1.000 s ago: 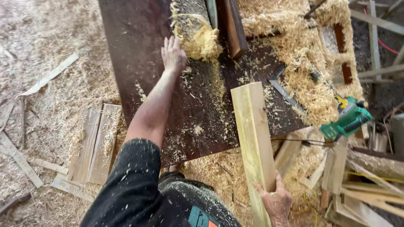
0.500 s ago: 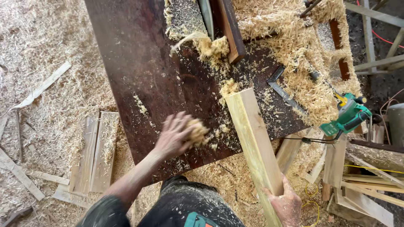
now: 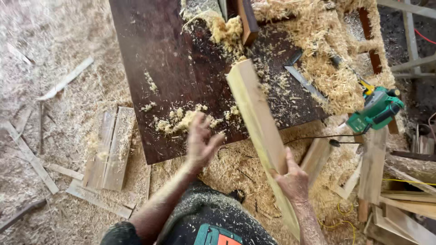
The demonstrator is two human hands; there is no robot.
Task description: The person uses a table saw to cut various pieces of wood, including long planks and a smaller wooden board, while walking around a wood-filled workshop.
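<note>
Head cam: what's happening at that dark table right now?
A person stands at a dark brown wooden tabletop strewn with pale wood shavings. The right hand grips a long pale planed wooden board, one end propped on the table. The left hand is open at the near edge, just beside the shavings and holding nothing. A green electric power tool sits off to the right. Shavings and offcuts cover the floor.

Right hand (image 3: 294,181) grips plank (image 3: 259,122) near its close end; plank runs away from grip onto tabletop (image 3: 181,68). Left hand (image 3: 200,143) left of grip, open above table edge, shavings (image 3: 181,119) just beyond. Power planer (image 3: 376,110) right of grip, beyond it. Loose boards (image 3: 109,149) on floor far left.
</note>
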